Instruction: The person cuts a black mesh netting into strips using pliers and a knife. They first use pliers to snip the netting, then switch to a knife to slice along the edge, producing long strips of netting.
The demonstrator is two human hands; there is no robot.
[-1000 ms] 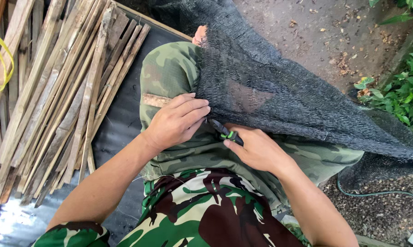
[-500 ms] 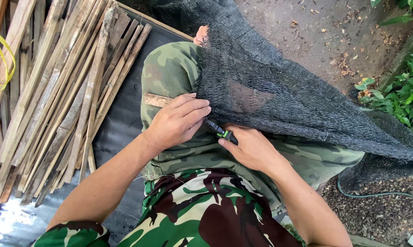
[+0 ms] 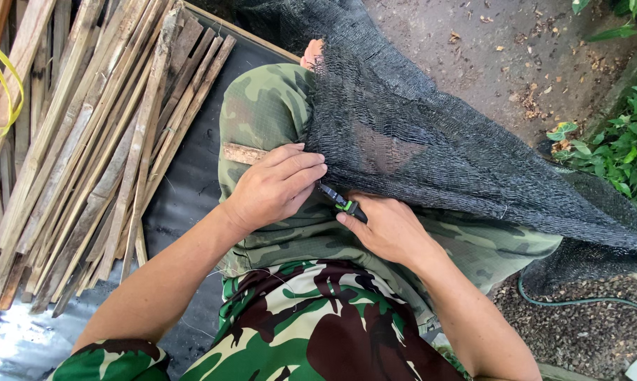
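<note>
One view: head camera, looking down on the seated person's lap.
Left hand: the left hand [image 3: 276,187] lies palm-down with curled fingers, pinning the edge of the black shade net [image 3: 438,152] against the thigh, with the end of a wooden strip [image 3: 242,153] showing just beside its knuckles.
Right hand: the right hand [image 3: 389,229] is closed around a small tool with a black-and-green handle [image 3: 343,205], the tip pointing toward the left fingertips at the net's edge; what the tip does there cannot be told.
Net position: draped over the knees in camouflage trousers [image 3: 276,106], trailing off to the right onto the ground.
Doing the step well: judged from the grip, the net edge wants to stay taut and flat under the left fingers, and the tool tip is best kept clear of those fingertips, which sit very near it.
Surroundings: a pile of split bamboo slats [image 3: 86,141] lies on a dark sheet [image 3: 191,190] to the left; a yellow strap [image 3: 1,92] loops at the far left; green plants [image 3: 615,148] and a thin green hose [image 3: 586,302] lie right.
Obstructions: loose folds of net hide the far knee and bunch just beside the working point.
</note>
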